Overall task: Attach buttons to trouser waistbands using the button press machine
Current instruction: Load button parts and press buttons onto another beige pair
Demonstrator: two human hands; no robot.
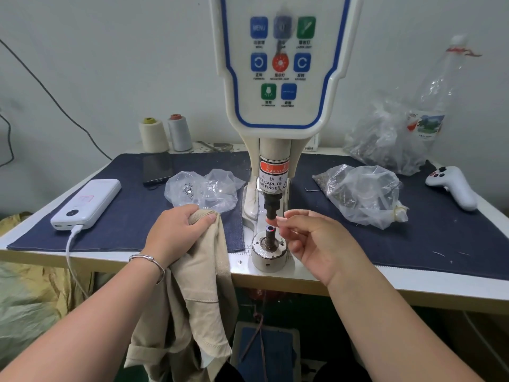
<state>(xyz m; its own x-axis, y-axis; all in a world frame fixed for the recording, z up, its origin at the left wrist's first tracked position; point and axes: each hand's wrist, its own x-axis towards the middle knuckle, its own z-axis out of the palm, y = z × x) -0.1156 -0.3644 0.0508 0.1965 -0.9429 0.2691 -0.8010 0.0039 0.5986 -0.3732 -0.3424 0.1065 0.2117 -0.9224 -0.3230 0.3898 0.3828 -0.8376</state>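
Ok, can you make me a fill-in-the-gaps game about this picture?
1. The left hand grips the ____ trousers.
2. The white power bank lies on the ____ side of the table.
3. Behind the phone stand ____ thread cones.
4. The right hand is beside the press machine, fingertips near its lower ____.

Missing words: beige; left; two; die

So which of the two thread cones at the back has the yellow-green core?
The cream cone, the left one of the pair. Its neighbour, the light grey cone, has a reddish-brown core instead.
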